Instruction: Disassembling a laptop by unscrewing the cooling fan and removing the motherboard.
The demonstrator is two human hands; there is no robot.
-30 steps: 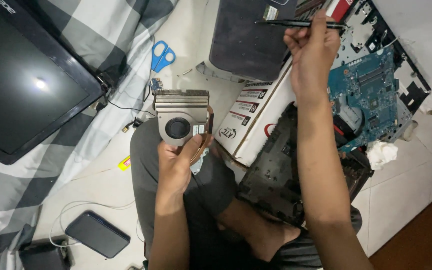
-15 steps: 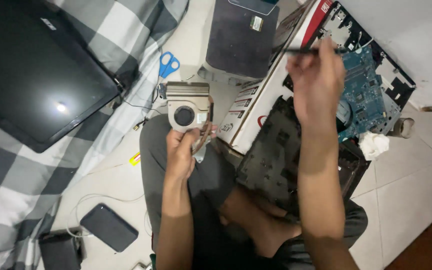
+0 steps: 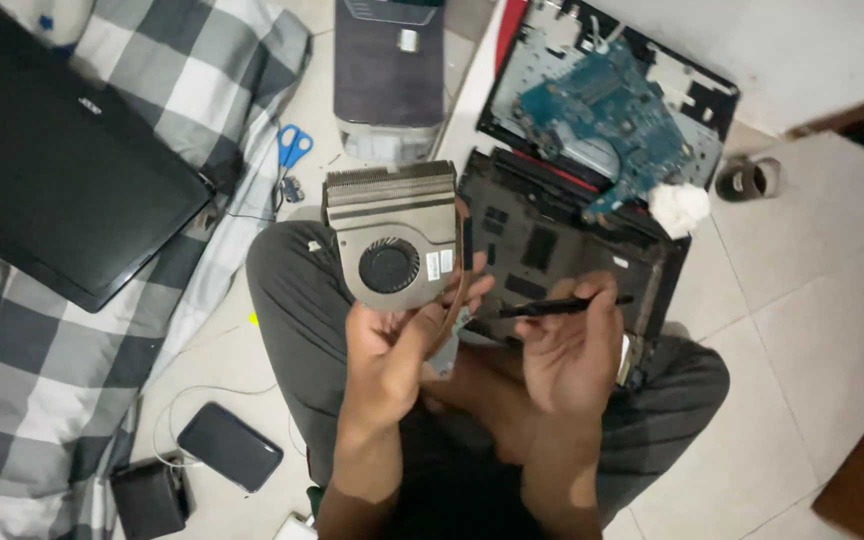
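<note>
Pale tiled floor (image 3: 812, 330), person seated cross-legged. Left hand (image 3: 392, 345) grips a cooling fan (image 3: 394, 235) raised over the lap; right hand (image 3: 567, 345) pinches a black tool (image 3: 562, 306) beside it. Opened laptop base (image 3: 552, 240) ahead; checked blanket (image 3: 62, 370), closed laptop (image 3: 62, 170) and scissors (image 3: 292, 150) at left.

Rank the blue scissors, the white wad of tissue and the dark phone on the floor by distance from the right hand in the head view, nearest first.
From the right hand:
1. White wad of tissue, up and to its right.
2. Blue scissors, upper left, and dark phone, lower left: too close to call.
</note>
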